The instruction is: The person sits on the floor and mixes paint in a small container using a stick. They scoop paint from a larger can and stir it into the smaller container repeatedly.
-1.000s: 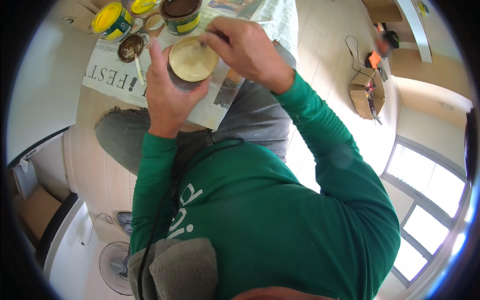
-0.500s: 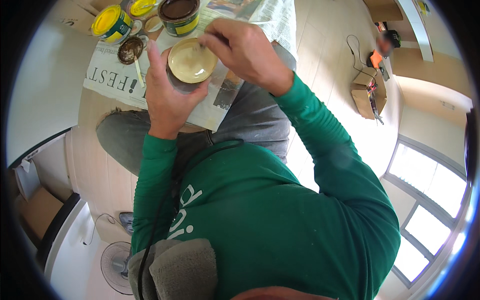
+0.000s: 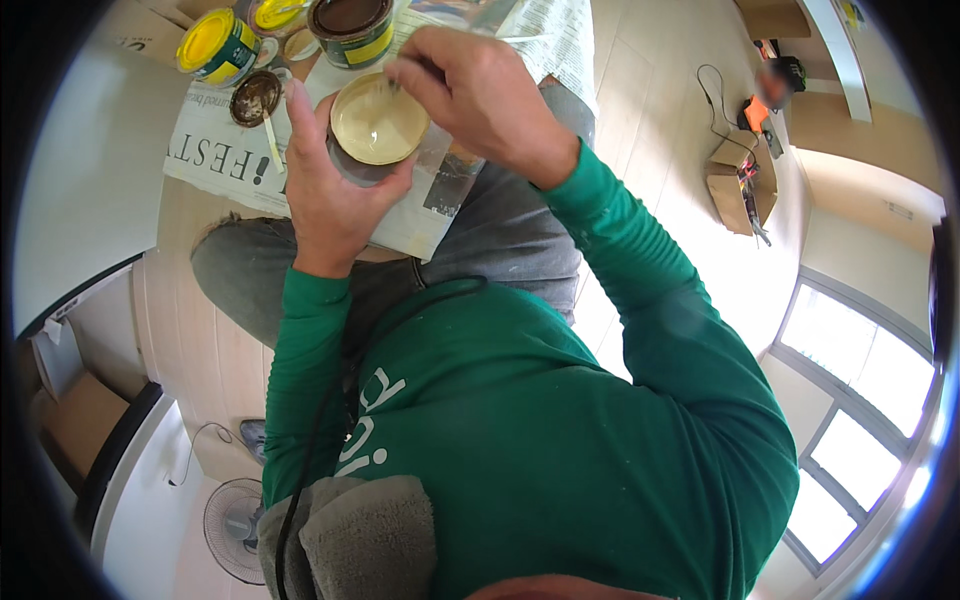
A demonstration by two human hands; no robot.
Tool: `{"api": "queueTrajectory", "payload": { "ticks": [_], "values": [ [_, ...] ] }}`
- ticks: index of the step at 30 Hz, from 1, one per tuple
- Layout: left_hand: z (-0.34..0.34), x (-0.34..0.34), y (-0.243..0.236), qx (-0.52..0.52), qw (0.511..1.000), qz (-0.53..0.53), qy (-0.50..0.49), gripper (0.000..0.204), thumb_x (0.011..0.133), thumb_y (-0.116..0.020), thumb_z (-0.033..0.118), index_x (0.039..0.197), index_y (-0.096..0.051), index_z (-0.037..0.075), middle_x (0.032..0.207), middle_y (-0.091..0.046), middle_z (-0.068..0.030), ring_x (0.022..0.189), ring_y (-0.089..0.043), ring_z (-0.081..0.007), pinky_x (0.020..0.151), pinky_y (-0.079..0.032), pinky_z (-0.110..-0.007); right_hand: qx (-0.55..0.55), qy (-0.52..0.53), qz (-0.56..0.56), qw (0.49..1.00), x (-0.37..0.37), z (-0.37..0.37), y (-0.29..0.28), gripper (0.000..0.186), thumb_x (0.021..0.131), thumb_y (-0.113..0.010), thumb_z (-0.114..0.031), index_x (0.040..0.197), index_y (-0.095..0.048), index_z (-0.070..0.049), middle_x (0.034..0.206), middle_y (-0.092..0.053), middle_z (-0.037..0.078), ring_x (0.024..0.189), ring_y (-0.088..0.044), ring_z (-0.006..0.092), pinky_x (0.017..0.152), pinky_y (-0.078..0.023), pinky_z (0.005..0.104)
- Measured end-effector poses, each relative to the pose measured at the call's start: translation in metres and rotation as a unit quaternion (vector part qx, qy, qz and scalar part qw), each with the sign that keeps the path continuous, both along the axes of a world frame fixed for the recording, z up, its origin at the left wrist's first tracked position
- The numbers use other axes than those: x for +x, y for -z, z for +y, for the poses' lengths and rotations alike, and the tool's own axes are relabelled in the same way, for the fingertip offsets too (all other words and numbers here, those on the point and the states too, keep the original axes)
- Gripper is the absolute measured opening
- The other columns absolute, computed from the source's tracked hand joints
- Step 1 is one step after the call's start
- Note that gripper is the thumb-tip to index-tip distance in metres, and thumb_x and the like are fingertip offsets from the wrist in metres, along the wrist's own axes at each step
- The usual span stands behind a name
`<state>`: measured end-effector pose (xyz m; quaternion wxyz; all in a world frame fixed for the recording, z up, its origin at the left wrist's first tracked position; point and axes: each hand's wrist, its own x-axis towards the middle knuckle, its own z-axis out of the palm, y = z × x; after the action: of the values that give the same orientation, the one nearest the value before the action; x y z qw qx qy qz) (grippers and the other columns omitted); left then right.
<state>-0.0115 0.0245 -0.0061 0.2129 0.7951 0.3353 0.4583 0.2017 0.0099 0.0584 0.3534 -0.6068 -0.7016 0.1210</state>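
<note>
My left hand (image 3: 338, 200) is wrapped around a small round tub (image 3: 378, 120) and holds it above the newspaper. Glossy cream-coloured paint fills the tub, its surface facing up. Over the tub's far right rim, my right hand (image 3: 490, 95) has its fingers pinched together. Something thin and greyish between the fingertips seems to reach into the paint; it is too small and hidden to name. Beyond the tub stands a tin of dark brown paint (image 3: 350, 45). A tin of yellow paint (image 3: 222, 58) is farther left.
Spread newspaper (image 3: 215, 150) lies beneath the tins. A brown-smeared lid (image 3: 256, 98) rests there beside a pale flat stick (image 3: 272, 145). Another yellow container (image 3: 278, 14) sits at the far edge. To the right, a cardboard box (image 3: 735, 185) with tools and a cable stands on the floor.
My right fingertips have shifted slightly left and away over the tub's rim. The left hand keeps its hold on the tub; the whole view has drifted a little.
</note>
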Motion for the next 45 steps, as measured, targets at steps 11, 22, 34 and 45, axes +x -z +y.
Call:
{"api": "queueTrajectory", "payload": {
  "ticks": [11,22,34,45],
  "values": [
    [0.0,-0.001,0.0,-0.027,1.0,-0.006,0.001,0.132,0.074,-0.1,0.015,0.174,-0.016,-0.005,0.143,-0.069,-0.0201,0.125,-0.067,-0.0401,0.108,-0.053,-0.048,-0.047,0.042,-0.085,0.994,0.012,-0.004,-0.014,0.023,0.101,-0.073,-0.029,0.099,-0.071,-0.006,0.096,-0.075,0.016,0.09,-0.074,0.0416,0.076,-0.059,0.0508],
    [0.001,-0.003,0.0,-0.035,0.999,-0.001,-0.001,0.133,0.074,-0.1,0.015,0.174,-0.014,-0.005,0.144,-0.068,-0.0194,0.126,-0.066,-0.0404,0.109,-0.053,-0.048,0.043,-0.023,-0.037,0.998,-0.009,0.005,0.005,0.027,0.102,-0.073,-0.031,0.097,-0.071,-0.005,0.091,-0.075,0.016,0.084,-0.074,0.0421,0.072,-0.059,0.0538],
    [-0.001,-0.003,0.003,-0.002,1.0,-0.003,-0.007,0.133,0.073,-0.1,0.016,0.173,-0.017,-0.006,0.144,-0.067,-0.0182,0.125,-0.064,-0.04,0.107,-0.053,-0.048,-0.004,0.051,-0.006,0.999,0.012,-0.005,-0.007,0.024,0.102,-0.073,-0.026,0.097,-0.073,-0.003,0.087,-0.073,0.021,0.083,-0.072,0.0456,0.074,-0.057,0.0536],
    [0.001,0.0,0.003,0.012,1.0,-0.001,-0.005,0.132,0.073,-0.099,0.014,0.173,-0.015,-0.006,0.145,-0.066,-0.0187,0.124,-0.064,-0.0395,0.107,-0.053,-0.049,0.003,-0.008,0.021,1.0,0.005,-0.005,-0.003,0.021,0.104,-0.076,-0.022,0.105,-0.075,-0.001,0.085,-0.073,0.019,0.072,-0.071,0.0362,0.069,-0.056,0.0443]
  ]
}}
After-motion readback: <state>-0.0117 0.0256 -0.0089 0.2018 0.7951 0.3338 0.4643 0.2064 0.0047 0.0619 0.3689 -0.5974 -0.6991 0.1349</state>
